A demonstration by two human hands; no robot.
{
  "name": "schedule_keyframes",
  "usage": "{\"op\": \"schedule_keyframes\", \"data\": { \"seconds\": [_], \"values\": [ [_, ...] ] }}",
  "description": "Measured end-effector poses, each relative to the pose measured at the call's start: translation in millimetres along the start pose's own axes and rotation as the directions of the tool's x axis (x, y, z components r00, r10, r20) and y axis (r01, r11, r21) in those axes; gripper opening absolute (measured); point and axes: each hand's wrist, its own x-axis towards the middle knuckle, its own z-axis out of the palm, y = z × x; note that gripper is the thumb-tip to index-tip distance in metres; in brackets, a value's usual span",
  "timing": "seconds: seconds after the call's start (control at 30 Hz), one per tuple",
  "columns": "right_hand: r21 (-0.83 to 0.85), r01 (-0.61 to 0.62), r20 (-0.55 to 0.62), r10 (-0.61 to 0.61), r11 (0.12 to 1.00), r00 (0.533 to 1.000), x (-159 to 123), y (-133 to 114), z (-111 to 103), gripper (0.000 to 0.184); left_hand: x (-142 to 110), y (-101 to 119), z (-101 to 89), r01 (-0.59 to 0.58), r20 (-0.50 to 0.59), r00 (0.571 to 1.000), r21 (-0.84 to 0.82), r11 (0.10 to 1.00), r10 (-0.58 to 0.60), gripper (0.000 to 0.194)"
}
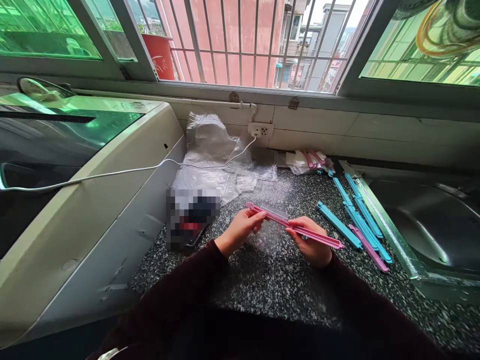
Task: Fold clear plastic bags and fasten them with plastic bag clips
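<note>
A long pink bag sealing clip slants across the space between my two hands. Its left end is pinched by my left hand, thumb on top. My right hand grips it near the middle, and the right end sticks out past the fingers. A clear plastic bag hangs from the clip, its edge showing above the strip. Right of my right hand lie several blue sealing clips and a loose pink clip on the speckled counter.
Clear plastic bags are heaped at the back left, beside a washing machine. Small packets with pink pieces lie by the wall. A steel sink is at the right. A white cable runs from the wall socket.
</note>
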Motion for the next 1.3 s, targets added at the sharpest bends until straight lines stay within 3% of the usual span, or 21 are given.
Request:
{"op": "schedule_keyframes", "data": {
  "seconds": [0.13,0.3,0.5,0.73,1.0,1.3],
  "values": [
    [0.02,-0.024,0.004,0.024,1.0,1.0,-0.4,-0.4,-0.1,0.007,-0.7,0.8,-0.1,0.0,-0.076,0.997,-0.039,0.999,-0.003,0.034],
    [0.003,0.065,0.006,-0.065,0.998,0.998,1.2,-3.3,-1.8,0.014,0.4,0.2,-0.6,-0.009,-0.112,0.994,-0.068,0.998,0.001,0.032],
    [0.054,0.175,-0.096,-0.169,0.983,0.981,0.6,-2.7,-2.9,0.016,0.3,0.3,-0.8,-0.038,-0.101,0.994,-0.082,0.996,0.03,0.033],
    [0.079,0.232,-0.128,-0.221,0.97,0.967,-1.0,-3.6,-5.4,0.026,-2.9,1.3,0.6,-0.104,-0.073,0.992,-0.056,0.993,0.099,0.038],
    [0.123,0.15,-0.026,-0.148,0.981,0.989,2.4,-6.1,-11.1,0.023,-6.8,-0.2,-0.4,-0.183,-0.035,0.982,0.123,0.975,0.188,0.038],
    [0.31,-0.098,0.099,0.071,0.946,0.993,1.4,-1.4,-8.3,0.015,-7.4,5.7,2.1,-0.258,0.02,0.966,0.182,0.949,0.258,0.043]
  ]
}}
